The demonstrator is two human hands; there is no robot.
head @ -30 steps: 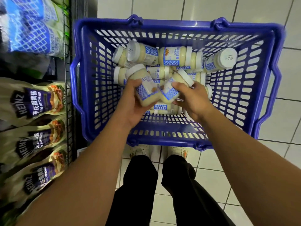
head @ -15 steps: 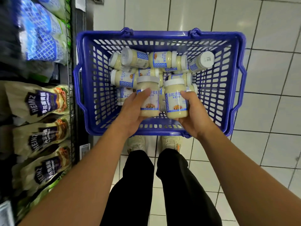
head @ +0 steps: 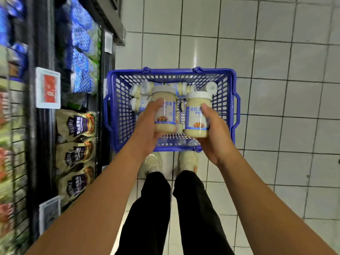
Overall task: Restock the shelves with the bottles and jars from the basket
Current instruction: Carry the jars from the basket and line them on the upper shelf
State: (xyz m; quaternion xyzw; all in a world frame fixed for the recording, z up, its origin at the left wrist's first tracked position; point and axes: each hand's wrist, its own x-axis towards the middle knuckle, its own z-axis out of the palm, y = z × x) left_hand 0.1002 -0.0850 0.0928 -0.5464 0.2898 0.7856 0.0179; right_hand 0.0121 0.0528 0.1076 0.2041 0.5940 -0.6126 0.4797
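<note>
Blue plastic basket (head: 120, 118) sits on the white tiled floor (head: 276, 89), just beside the shelf (head: 102, 74), with loose jars (head: 141, 103) lying on their sides inside. Above it the left hand (head: 147, 129) grips the left jar (head: 165, 115) upright and the right hand (head: 215, 137) grips the right jar (head: 197, 116), fingers curled round each. Heinz pouches (head: 77, 124) and blue packs (head: 82, 57) fill the shelf; a red price tag (head: 48, 91) hangs on a nearer rail.

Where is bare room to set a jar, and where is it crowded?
Bare: tiled floor right of the basket and beyond its far rim. Crowded: the basket's far half, piled with jars; the left shelf, packed with Heinz pouches.
</note>
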